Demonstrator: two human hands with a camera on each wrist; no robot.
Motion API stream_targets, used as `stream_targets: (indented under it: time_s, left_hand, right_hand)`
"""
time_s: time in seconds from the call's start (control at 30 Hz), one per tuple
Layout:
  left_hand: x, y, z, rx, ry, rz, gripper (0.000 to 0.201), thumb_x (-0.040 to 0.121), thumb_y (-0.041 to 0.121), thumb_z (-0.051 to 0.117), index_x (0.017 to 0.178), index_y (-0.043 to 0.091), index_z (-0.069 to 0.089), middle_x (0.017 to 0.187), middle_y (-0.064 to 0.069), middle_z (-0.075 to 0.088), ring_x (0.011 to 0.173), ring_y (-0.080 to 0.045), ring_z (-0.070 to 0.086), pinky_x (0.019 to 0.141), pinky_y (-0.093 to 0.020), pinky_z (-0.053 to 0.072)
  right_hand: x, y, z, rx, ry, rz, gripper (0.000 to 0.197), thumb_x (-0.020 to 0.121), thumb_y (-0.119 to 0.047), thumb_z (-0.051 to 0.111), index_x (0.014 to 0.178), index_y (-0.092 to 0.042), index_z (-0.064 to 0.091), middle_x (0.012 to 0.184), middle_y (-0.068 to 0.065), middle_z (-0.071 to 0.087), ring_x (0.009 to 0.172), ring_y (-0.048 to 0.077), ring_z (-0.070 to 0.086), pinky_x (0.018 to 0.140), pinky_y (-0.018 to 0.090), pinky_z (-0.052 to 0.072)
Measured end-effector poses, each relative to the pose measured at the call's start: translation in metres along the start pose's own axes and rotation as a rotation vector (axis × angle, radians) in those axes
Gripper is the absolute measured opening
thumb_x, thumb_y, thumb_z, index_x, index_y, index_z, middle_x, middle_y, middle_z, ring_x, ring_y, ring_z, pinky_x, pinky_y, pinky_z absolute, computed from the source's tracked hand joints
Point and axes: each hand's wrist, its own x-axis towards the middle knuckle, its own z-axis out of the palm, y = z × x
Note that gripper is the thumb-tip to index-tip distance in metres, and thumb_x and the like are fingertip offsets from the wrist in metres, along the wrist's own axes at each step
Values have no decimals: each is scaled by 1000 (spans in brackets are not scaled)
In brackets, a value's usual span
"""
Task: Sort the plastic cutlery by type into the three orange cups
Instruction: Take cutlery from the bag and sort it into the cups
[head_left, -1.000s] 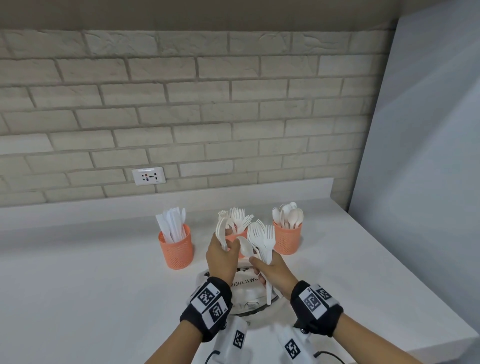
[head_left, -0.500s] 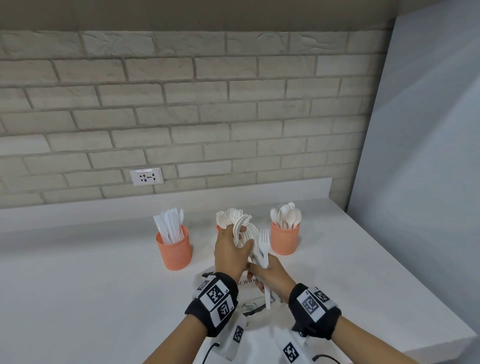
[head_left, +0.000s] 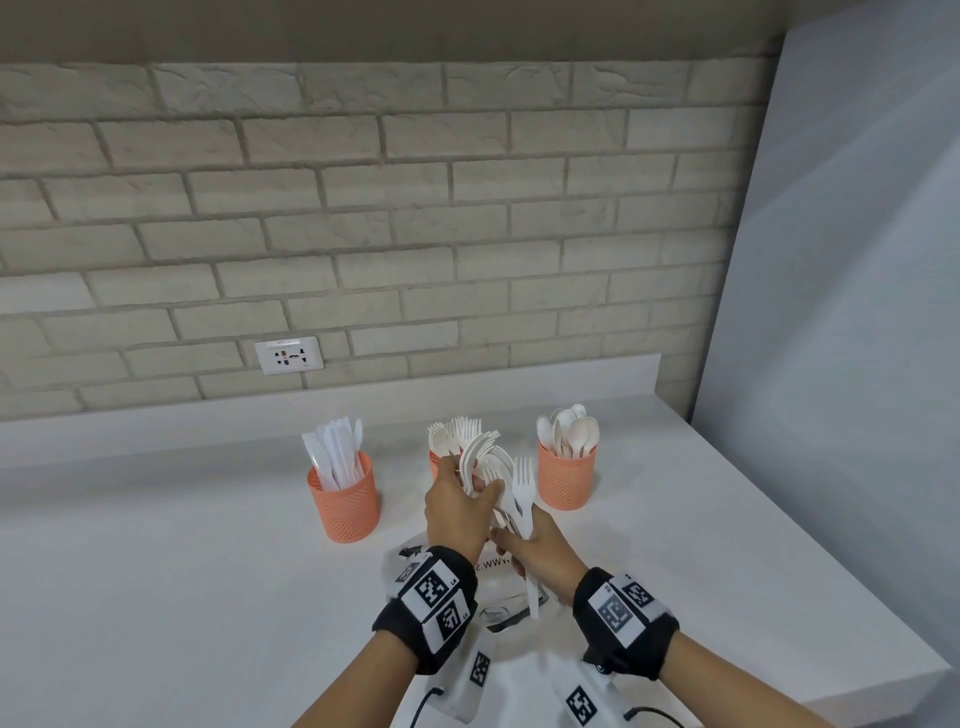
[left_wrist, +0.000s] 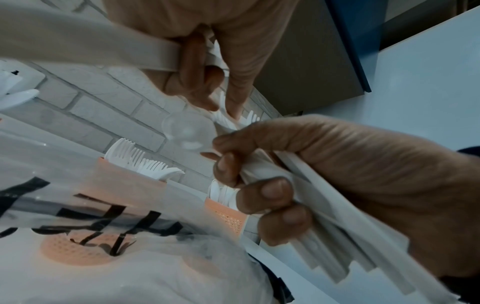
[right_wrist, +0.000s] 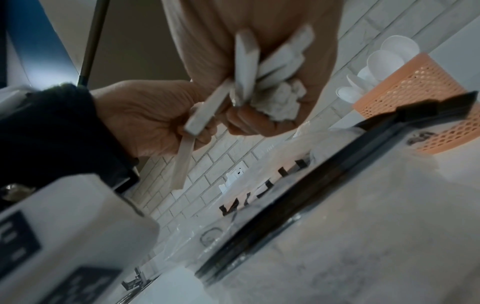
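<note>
Three orange mesh cups stand in a row: the left cup (head_left: 344, 499) holds knives, the middle cup (head_left: 434, 464), half hidden behind my hands, holds forks, and the right cup (head_left: 565, 478) holds spoons. My left hand (head_left: 457, 506) grips a fan of white forks (head_left: 479, 454) in front of the middle cup. Touching it, my right hand (head_left: 537, 545) grips a bunch of forks (head_left: 522, 483) upright by the handles. The left wrist view shows the right hand (left_wrist: 337, 174) curled round several handles. The right wrist view shows the handles' ends (right_wrist: 262, 67) in the right hand's fist.
A clear plastic bag with black print (head_left: 501, 590) lies on the white counter (head_left: 156, 597) under my hands. A brick wall with a socket (head_left: 289, 355) runs behind the cups. A grey panel (head_left: 841, 312) bounds the right side, where the counter edge is near.
My left hand has brought its forks to the right, against the bunch in my right hand. Both hands now meet in front of the middle cup.
</note>
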Motion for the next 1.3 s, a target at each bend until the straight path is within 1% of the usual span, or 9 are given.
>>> stream_targets:
  time_s: [0.27, 0.4, 0.53, 0.7, 0.9, 1.0, 1.13, 1.2, 1.3]
  left_hand:
    - [5, -5, 4, -28, -100, -46, 20, 79, 11, 69, 91, 12, 53, 77, 3, 55, 68, -12, 53, 61, -18, 39]
    - [7, -7, 5, -108, -153, -98, 13, 83, 8, 63, 93, 9, 56, 84, -8, 62, 78, -25, 59, 74, -35, 49]
    - [13, -6, -1, -267, 1, -143, 11, 82, 5, 63, 85, 13, 55, 83, -11, 62, 78, -27, 59, 79, -40, 50]
    - [7, -1, -6, -514, 32, -328, 11, 85, 4, 61, 95, 8, 60, 70, -2, 55, 52, -5, 55, 45, -15, 40]
    - [-4, -9, 1, -396, -116, -279, 19, 85, 9, 62, 103, 3, 62, 66, 1, 54, 53, -10, 46, 42, -16, 37]
    - [-1, -9, 5, -356, -142, -292, 18, 89, 10, 54, 104, 2, 62, 74, -2, 58, 60, -11, 50, 44, -32, 45]
    - [7, -6, 3, -488, -46, -364, 24, 91, 9, 43, 73, 7, 59, 65, -7, 60, 45, -9, 48, 35, -16, 30]
    - [14, -7, -1, -545, 28, -375, 24, 92, 10, 42, 71, 7, 54, 63, -8, 60, 35, -3, 45, 33, -15, 28]
    - [27, -8, -7, -570, 71, -389, 23, 94, 16, 44, 75, 7, 53, 60, -7, 52, 38, -9, 47, 39, -18, 37]
  right_hand:
    - [6, 12, -5, -122, 54, -10, 28, 89, -13, 55, 113, -24, 51, 82, -6, 60, 68, 6, 54, 59, 20, 40]
    - [8, 11, -7, -120, 92, -34, 35, 88, -10, 54, 115, -31, 47, 93, -11, 61, 76, 2, 55, 63, 16, 39]
    - [10, 11, -11, -146, 99, -42, 39, 86, -10, 57, 117, -29, 46, 112, -2, 62, 100, 15, 59, 78, 25, 48]
    - [10, 11, -8, -136, 84, -64, 41, 86, -8, 57, 121, -28, 47, 117, -4, 60, 108, 14, 57, 96, 30, 46]
    - [9, 6, -8, -83, 43, -59, 40, 90, -4, 53, 103, -41, 43, 101, -27, 53, 93, -8, 53, 80, 12, 44]
    - [12, 8, -6, -72, 36, -53, 40, 89, -5, 54, 111, -37, 46, 106, -15, 61, 92, -1, 57, 64, 8, 42]
    - [18, 9, -8, -83, 35, -33, 42, 85, 2, 55, 107, -35, 51, 98, -7, 64, 75, -1, 55, 53, 6, 39]
    - [18, 11, -11, -99, 30, -19, 42, 86, 1, 56, 100, -37, 49, 93, -11, 62, 73, -2, 54, 54, 6, 39]
    - [16, 15, -10, -143, 5, -18, 39, 86, -9, 61, 118, -28, 50, 112, -3, 63, 95, 8, 59, 74, 15, 46]
